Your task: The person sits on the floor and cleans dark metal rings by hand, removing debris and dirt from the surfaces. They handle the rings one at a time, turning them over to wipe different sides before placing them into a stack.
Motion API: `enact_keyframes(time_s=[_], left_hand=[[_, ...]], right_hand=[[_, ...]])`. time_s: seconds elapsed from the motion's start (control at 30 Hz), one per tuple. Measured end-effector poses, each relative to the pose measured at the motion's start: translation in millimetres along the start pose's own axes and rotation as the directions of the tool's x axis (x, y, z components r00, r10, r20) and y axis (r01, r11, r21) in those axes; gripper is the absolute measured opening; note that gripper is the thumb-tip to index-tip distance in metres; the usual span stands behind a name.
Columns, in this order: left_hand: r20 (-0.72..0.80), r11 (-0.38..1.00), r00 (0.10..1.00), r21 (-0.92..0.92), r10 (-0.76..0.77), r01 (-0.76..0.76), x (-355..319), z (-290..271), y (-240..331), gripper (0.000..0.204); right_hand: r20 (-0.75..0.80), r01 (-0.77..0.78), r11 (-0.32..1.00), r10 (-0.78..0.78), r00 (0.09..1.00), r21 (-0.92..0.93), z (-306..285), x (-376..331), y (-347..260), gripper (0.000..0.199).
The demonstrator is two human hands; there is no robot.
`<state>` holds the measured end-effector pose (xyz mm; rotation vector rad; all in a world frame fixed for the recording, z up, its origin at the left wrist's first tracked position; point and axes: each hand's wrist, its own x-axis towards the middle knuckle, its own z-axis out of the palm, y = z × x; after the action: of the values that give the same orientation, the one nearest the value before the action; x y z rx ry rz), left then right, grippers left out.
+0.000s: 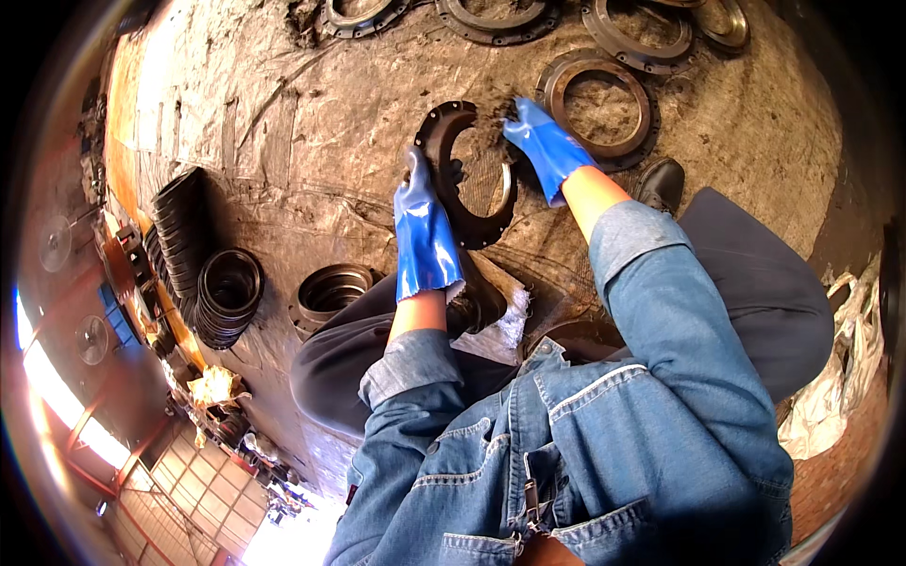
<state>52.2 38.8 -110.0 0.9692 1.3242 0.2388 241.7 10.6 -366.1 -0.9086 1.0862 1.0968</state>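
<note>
Both my hands wear blue rubber gloves. My left hand [422, 222] is closed on the left rim of a dark metal ring [439, 146], which has small holes along its outer edge and stands tilted in front of me. To the right of it, my right hand [549, 151] reaches to the ring's upper right side with its fingers drawn together. A dark, fibrous-looking clump [497, 121] lies at those fingertips and covers that part of the ring; whether the hand grips it is hard to make out.
Just right of my right hand a similar ring [649, 123] lies flat on the stained ground sheet [321, 123]. Several more rings [500, 28] lie along the far side. At left are a long stack of dark rings [184, 222] and a shorter stack [330, 288]. My shoe [661, 184] is close by.
</note>
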Motion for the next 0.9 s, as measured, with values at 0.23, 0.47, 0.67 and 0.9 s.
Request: enact_keyframes(time_s=[0.23,0.47,0.67,0.9], left_hand=[[-0.054,0.999,0.998,-0.036,0.007,-0.009,-13.8,-22.5,-4.9,0.076],[-0.022,0.995,0.998,-0.071,0.063,-0.064,-24.9,-16.5,-12.1,0.075],[-0.139,0.913,0.978,0.398,0.158,-0.091,-17.3,-5.8,-24.1,0.07],[0.072,0.816,0.981,0.547,0.178,-0.188,-51.9,-3.6,-14.0,0.054]], right_hand=[[0.462,0.172,0.96,-0.054,0.886,-0.219,-107.7,-115.8,78.1,0.053],[0.81,0.537,-0.778,0.064,0.582,-0.325,-147.2,-164.5,68.4,0.022],[0.481,0.49,0.06,-0.12,0.868,-0.87,-61.4,-353.1,-11.9,0.046],[0.803,0.842,0.231,-0.258,0.537,-0.488,-5.1,-470.1,-77.6,0.046]])
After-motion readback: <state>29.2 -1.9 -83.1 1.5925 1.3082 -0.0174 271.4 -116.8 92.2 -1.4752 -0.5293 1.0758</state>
